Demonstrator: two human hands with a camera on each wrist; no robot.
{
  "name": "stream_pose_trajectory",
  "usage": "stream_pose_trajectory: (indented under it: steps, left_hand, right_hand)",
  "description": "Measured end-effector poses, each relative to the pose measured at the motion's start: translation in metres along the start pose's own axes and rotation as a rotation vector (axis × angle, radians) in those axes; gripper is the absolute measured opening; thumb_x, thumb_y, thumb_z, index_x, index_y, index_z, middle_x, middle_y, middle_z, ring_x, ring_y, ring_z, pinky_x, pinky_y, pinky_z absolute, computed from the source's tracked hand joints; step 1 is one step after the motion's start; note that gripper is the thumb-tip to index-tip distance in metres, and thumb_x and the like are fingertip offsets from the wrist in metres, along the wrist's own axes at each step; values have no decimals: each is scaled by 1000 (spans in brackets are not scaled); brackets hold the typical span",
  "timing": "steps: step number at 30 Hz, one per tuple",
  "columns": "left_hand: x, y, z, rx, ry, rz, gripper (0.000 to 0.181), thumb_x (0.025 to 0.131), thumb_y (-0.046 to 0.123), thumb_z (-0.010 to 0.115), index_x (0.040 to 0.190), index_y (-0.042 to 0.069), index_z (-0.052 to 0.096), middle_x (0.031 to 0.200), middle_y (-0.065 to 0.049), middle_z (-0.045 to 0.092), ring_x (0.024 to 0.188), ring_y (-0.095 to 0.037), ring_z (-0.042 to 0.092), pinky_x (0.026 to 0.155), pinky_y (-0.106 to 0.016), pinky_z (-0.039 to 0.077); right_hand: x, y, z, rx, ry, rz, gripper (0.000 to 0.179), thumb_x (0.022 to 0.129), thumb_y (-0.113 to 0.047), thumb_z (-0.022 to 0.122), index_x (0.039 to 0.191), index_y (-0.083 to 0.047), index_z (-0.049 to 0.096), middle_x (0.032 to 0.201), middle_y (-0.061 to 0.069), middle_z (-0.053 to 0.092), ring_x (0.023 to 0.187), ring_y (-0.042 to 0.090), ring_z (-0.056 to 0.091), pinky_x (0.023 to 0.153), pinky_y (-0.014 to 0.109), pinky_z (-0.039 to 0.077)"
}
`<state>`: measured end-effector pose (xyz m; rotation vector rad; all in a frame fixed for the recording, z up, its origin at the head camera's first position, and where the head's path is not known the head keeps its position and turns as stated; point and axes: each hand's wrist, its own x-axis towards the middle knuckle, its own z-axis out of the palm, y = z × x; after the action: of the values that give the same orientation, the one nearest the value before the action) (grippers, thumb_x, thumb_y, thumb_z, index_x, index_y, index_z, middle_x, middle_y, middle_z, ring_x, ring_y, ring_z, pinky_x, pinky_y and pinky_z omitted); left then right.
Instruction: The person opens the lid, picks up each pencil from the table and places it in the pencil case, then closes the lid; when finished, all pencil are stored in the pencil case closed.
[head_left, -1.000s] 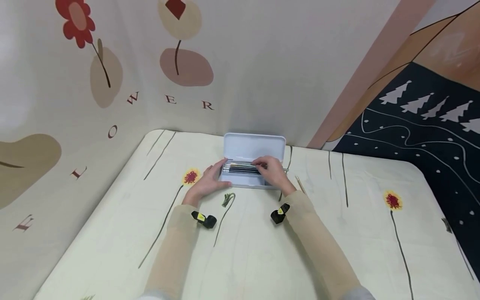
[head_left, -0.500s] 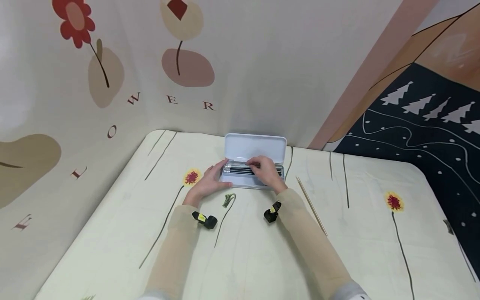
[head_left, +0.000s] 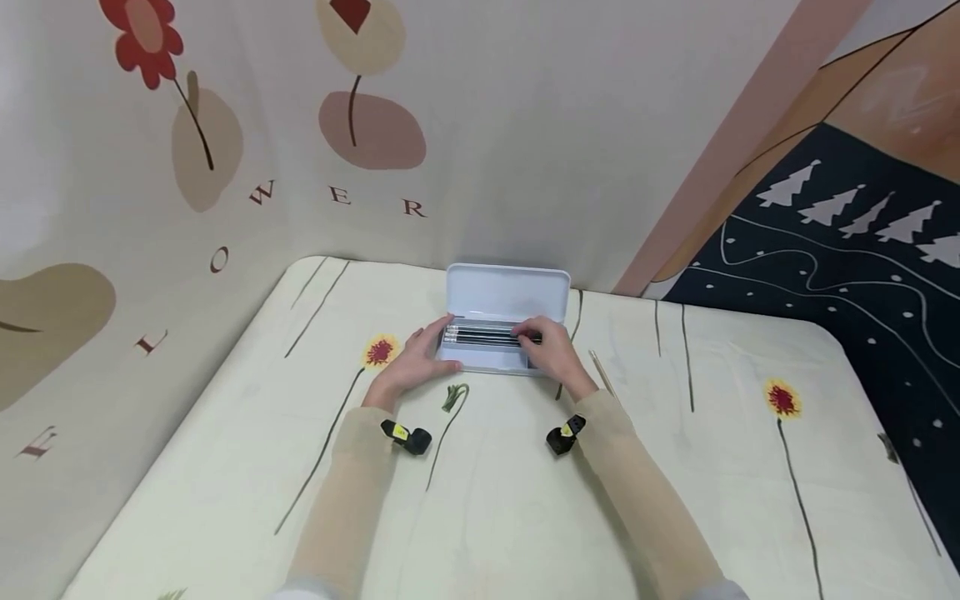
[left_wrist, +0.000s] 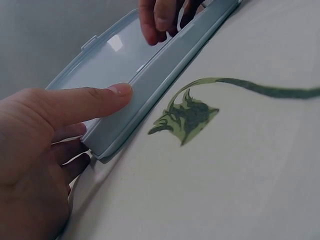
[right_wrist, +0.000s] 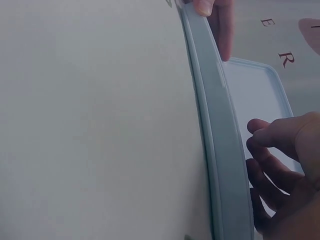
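A pale blue pencil case [head_left: 487,358] lies on the cloth-covered surface with its lid [head_left: 507,292] standing raised at the back. Several dark pencils [head_left: 480,336] lie side by side inside, their light ends to the left. My left hand [head_left: 411,364] grips the case's left end; in the left wrist view its thumb [left_wrist: 107,100] presses the front wall. Over the pencils' right part is my right hand [head_left: 551,346], fingers bent. In the right wrist view its thumb and forefinger come together just behind the front wall [right_wrist: 220,125]; whether a pencil is between them is hidden.
A thin tan stick [head_left: 600,371] lies right of the case, partly hidden by the right forearm. Behind the case rises a wall hanging [head_left: 525,167] with printed flowers and letters. A dark printed cloth [head_left: 840,250] hangs at the right.
My right hand moved left along the pencils, then back right. The dark pencil tip that stuck out past the case's right side earlier no longer shows. My left hand stays in place.
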<state>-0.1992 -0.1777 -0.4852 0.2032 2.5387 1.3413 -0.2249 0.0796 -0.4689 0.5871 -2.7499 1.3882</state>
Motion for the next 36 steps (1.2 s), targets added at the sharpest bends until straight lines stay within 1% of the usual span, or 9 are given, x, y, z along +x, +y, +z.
stream_pose_trajectory:
  steps: [7, 11, 15, 19, 22, 24, 28, 31, 36]
  left_hand:
    - [-1, -1, -1, 3, -4, 30, 91, 81, 21, 76, 155, 15, 23, 158, -12, 20, 142, -45, 2, 111, -64, 4]
    - [-1, -2, -1, -1, -5, 45, 91, 81, 21, 76, 154, 13, 23, 158, -14, 20, 141, -46, 2, 110, -65, 3]
    - [0, -3, 0, 2, -5, 46, 91, 81, 21, 76, 154, 14, 23, 158, -13, 21, 142, -44, 3, 112, -62, 3]
    - [1, -4, 0, 9, -4, 51, 90, 81, 21, 76, 154, 14, 23, 158, -12, 21, 142, -43, 4, 113, -60, 3]
    - [1, -4, -1, 0, -1, 52, 90, 81, 20, 76, 154, 14, 24, 158, -12, 21, 142, -45, 3, 111, -63, 3]
    - [0, -3, -1, -6, 0, 50, 90, 81, 20, 76, 154, 14, 24, 158, -12, 21, 142, -45, 3, 111, -64, 3]
    - [0, -3, -1, -14, -3, 47, 90, 80, 20, 76, 154, 14, 24, 158, -11, 21, 142, -44, 2, 111, -63, 3]
    - [-1, -2, -1, -13, -7, 45, 91, 80, 20, 76, 154, 14, 23, 158, -11, 20, 142, -44, 3, 111, -62, 3]
    - [-1, -2, -1, -19, -6, 43, 91, 80, 20, 76, 154, 15, 23, 158, -12, 20, 142, -44, 2, 111, -64, 3]
  right_hand:
    - [-13, 4, -15, 32, 46, 46, 15, 89, 4, 60, 96, 2, 72, 100, 16, 65, 92, 28, 60, 82, 40, 50]
    - [-20, 5, -23, 43, 50, 57, 15, 90, 3, 59, 97, 2, 72, 102, 16, 65, 91, 26, 59, 80, 37, 49]
    - [-28, 8, -31, 31, 42, 56, 15, 90, 4, 59, 98, 2, 71, 103, 16, 64, 90, 26, 57, 77, 36, 48]
    - [-38, 13, -38, 16, 39, 72, 14, 89, 4, 60, 98, 2, 71, 102, 16, 64, 91, 27, 58, 80, 38, 49]
    - [-45, 18, -44, 8, 43, 73, 14, 89, 3, 61, 99, 3, 71, 101, 16, 65, 92, 28, 59, 83, 41, 50]
    - [-50, 20, -47, -4, 41, 79, 14, 89, 3, 61, 100, 4, 70, 101, 17, 64, 91, 29, 59, 82, 42, 50]
    - [-59, 27, -53, -34, 30, 112, 15, 90, 2, 61, 102, 4, 70, 100, 16, 63, 88, 28, 58, 78, 39, 49]
    - [-66, 30, -58, -20, 23, 139, 15, 91, 1, 61, 103, 3, 70, 101, 16, 64, 89, 28, 58, 78, 38, 49]
    - [-76, 33, -69, 14, 16, 159, 18, 92, 1, 60, 107, 2, 69, 106, 17, 65, 94, 29, 59, 83, 42, 49]
